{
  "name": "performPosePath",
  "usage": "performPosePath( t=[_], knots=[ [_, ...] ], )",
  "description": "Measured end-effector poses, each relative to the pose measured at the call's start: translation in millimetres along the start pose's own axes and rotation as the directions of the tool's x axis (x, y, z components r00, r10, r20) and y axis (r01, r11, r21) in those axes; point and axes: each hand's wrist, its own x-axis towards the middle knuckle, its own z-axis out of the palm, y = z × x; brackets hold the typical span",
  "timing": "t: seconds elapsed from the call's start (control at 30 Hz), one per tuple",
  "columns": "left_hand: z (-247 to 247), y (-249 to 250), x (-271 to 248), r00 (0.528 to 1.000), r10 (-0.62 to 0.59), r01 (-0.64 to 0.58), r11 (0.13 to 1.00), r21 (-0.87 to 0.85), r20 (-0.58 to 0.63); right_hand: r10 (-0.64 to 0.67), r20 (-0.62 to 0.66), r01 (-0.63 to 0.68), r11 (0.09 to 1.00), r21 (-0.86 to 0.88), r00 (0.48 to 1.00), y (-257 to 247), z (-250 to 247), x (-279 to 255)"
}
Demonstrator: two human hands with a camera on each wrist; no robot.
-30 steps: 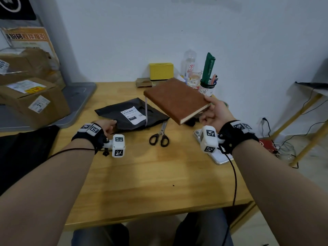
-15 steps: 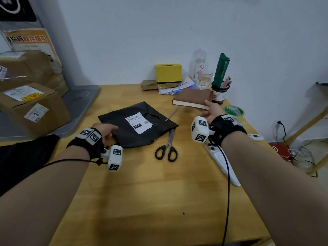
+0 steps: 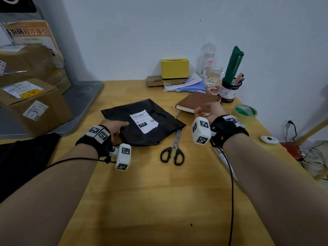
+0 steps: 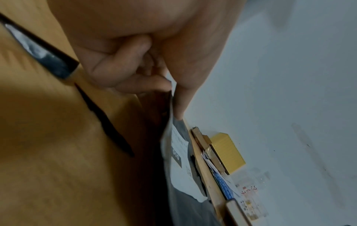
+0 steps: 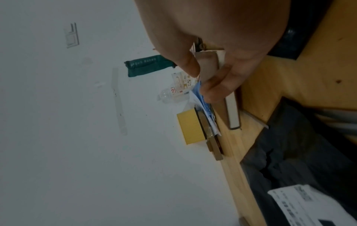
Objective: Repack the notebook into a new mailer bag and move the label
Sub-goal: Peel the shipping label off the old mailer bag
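While I sit at a wooden desk (image 3: 159, 201) pushed against a plain pale wall (image 3: 159, 32), cardboard boxes (image 3: 33, 107) are stacked off to my left on a grey tray, and a cable runs down past my right forearm. My right hand (image 3: 211, 110) rests at the near right corner of the brown notebook (image 3: 197, 102), thumb on the cover and fingers curled under its page edge, so I have it pinched; the notebook lies flat near the back right of the desk, cover up, its long axis running from the near left toward the far right, spine side away from me. My left hand (image 3: 115, 128) pinches the near left edge of the black mailer bag (image 3: 142, 121) between thumb and bent fingers, lifting that edge slightly. The bag lies flat in the middle of the desk with the white label (image 3: 144, 121) face up on it. Black-handled scissors (image 3: 173, 148) lie just right of the bag, blades pointing away from me. At the back stand a yellow box (image 3: 174, 69), loose papers, a clear bottle, a glass, and a dark pen cup (image 3: 229, 91) holding pens and a green packet; a tape roll (image 3: 245, 110) sits to the right of the notebook.
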Motion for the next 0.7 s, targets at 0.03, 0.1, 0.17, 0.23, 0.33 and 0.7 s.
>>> performPosePath(
  t=[0.03,0.1,0.17,0.23,0.33,0.7],
  knots=[
    [0.4,-0.9,-0.8,1.000,-0.004,0.004,1.000,0.013,0.014,-0.001,0.018,0.001,1.000,0.006,1.000,1.2,1.1,-5.7],
    [0.6,-1.7,-4.7,1.000,0.001,-0.001,1.000,0.030,0.031,0.016,0.040,-0.017,0.999,0.031,0.999,4.3,2.5,-16.5],
    [-0.6,-3.5,-8.1,0.999,0.028,-0.029,0.999,0.017,0.036,0.035,0.041,-0.038,0.997,0.073,0.999,7.8,3.9,-25.3],
    [-3.5,-6.6,-9.2,0.997,0.069,-0.069,0.998,0.013,0.021,0.023,0.038,-0.026,0.997,0.066,0.999,12.0,6.3,-29.7],
    [-6.8,-8.0,-15.4,0.992,0.128,-0.129,0.991,0.022,0.016,-0.026,0.062,0.028,0.999,-0.037,0.998,19.4,14.1,-33.6],
    [-21.8,8.9,-33.6,0.957,0.254,-0.251,0.967,-0.041,0.138,0.196,0.413,0.150,0.729,-0.668,0.889,69.9,53.3,-52.6]
  ],
)
